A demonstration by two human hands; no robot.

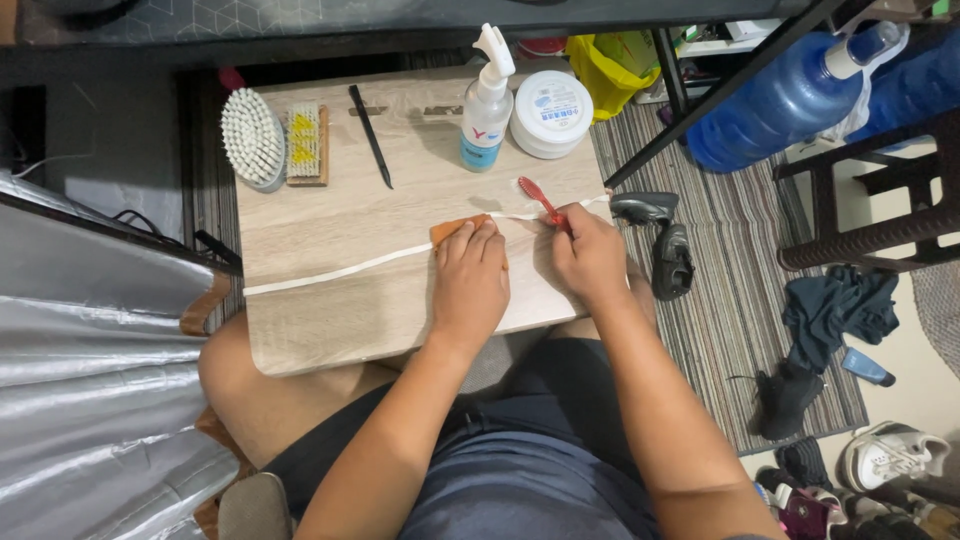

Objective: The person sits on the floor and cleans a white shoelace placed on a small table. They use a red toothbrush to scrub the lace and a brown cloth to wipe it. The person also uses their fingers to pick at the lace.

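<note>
Cramped floor-level corner, striped rug underneath, a small light-wood board serving as table (pixel 330 300) resting across the seated person's knees. Lying across it from left edge to right edge is a long flat white shoelace (pixel 340 268). Left hand (pixel 470 280) is pressing flat, fingers mostly extended and closed together, pinning a small orange cloth pad (pixel 452 228) over the lace near the board's middle. Right hand (pixel 590 255) is curled closed around the handle of a red toothbrush (pixel 538 200), bristle head pointing up-left and sitting just beside the lace, right of the left hand's fingertips. So the lace is running under the left hand and passing just under the right hand's knuckles. Standing at the far edge: a white-and-blue trigger spray bottle (pixel 487 100), a round white lidded tub (pixel 551 112), a white-bristled oval scrub brush (pixel 252 137), a wooden-backed brush with yellow bristles (pixel 305 143), a thin black pick tool (pixel 370 135). Risks, as judged: the board is only balancing on the legs, so a hard stroke could be tipping it and toppling the bottle; the lace's free right end, hanging off the edge near the dark shoes (pixel 672 262) on the rug, could be slipping and dragging on the floor if the left hand's pressure is easing.
</note>
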